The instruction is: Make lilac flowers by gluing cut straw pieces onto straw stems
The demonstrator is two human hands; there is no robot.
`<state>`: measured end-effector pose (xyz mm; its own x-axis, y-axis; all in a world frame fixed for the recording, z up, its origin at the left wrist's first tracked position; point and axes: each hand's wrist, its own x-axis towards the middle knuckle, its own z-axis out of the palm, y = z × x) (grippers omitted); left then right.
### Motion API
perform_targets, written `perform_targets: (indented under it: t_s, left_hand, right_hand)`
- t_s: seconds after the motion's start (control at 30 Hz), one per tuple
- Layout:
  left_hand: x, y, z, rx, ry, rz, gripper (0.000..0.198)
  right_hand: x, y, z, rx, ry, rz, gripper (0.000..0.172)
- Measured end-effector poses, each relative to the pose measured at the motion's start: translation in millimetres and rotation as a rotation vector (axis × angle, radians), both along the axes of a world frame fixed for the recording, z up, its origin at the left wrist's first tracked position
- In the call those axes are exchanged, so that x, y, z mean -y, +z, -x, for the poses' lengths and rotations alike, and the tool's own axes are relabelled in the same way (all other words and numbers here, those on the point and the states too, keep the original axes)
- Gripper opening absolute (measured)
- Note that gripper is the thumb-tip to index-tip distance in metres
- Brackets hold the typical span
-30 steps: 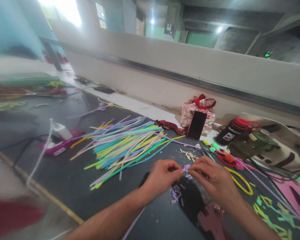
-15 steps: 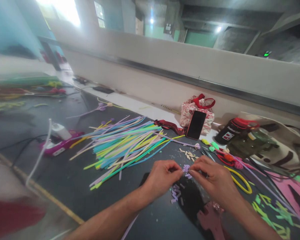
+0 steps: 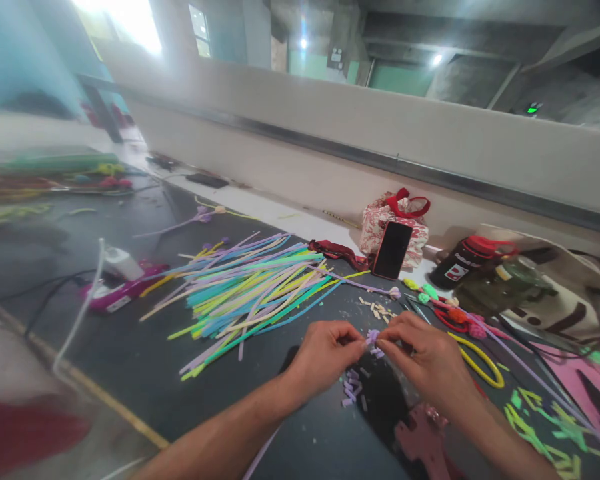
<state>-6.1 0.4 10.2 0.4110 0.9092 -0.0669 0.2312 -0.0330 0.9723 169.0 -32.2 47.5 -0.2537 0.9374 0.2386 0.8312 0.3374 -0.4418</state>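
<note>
Between the fingertips of both hands is a small lilac pipe-cleaner flower (image 3: 373, 337), partly hidden by the fingers. My left hand (image 3: 327, 350) pinches it from the left, thumb and forefinger closed. From the other side my right hand (image 3: 420, 347) grips it, also in a pinch. Short cut lilac pieces (image 3: 350, 390) lie on the dark table just below the hands. Beyond them are cream cut pieces (image 3: 377, 310). A large spread of long pastel pipe cleaners (image 3: 255, 287) lies to the left.
A phone (image 3: 393, 250) leans against a patterned bag (image 3: 373, 220). A black bottle (image 3: 463, 260) and a green jar (image 3: 505, 287) stand at right, near a yellow loop (image 3: 483, 363) and green scraps (image 3: 545, 420). A purple power strip (image 3: 115, 293) sits at left.
Almost nothing differs. Both hands stay in place with the lilac flower between them; the fingers shift only very slightly.
</note>
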Motion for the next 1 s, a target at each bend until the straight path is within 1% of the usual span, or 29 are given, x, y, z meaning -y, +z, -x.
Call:
perform_targets:
  t_s: [0.23, 0.47, 0.63, 0.87, 1.0]
  left_hand:
    - [-5.3, -8.4, 0.8, 0.108, -0.048, 0.139, 0.025]
    - [-4.5, -4.9, 1.3, 0.081, -0.030, 0.130, 0.023]
    - [-3.9, -4.4, 0.0, 0.088, -0.029, 0.112, 0.020]
    - [-2.5, 1.5, -0.1, 0.068, -0.016, 0.114, 0.019]
    - [-1.7, 2.0, -0.1, 0.064, -0.019, 0.101, 0.019]
  right_hand:
    - [1.3, 1.9, -0.9, -0.134, 0.036, 0.068, 0.015]
    - [1.5, 1.5, -0.9, -0.172, 0.077, 0.057, 0.011]
    - [0.0, 2.2, -0.4, -0.144, 0.093, 0.050, 0.012]
    - [-1.1, 2.1, -0.5, -0.090, 0.069, 0.049, 0.012]
    - [-0.8, 0.2, -1.8, -0.067, 0.045, 0.035, 0.012]
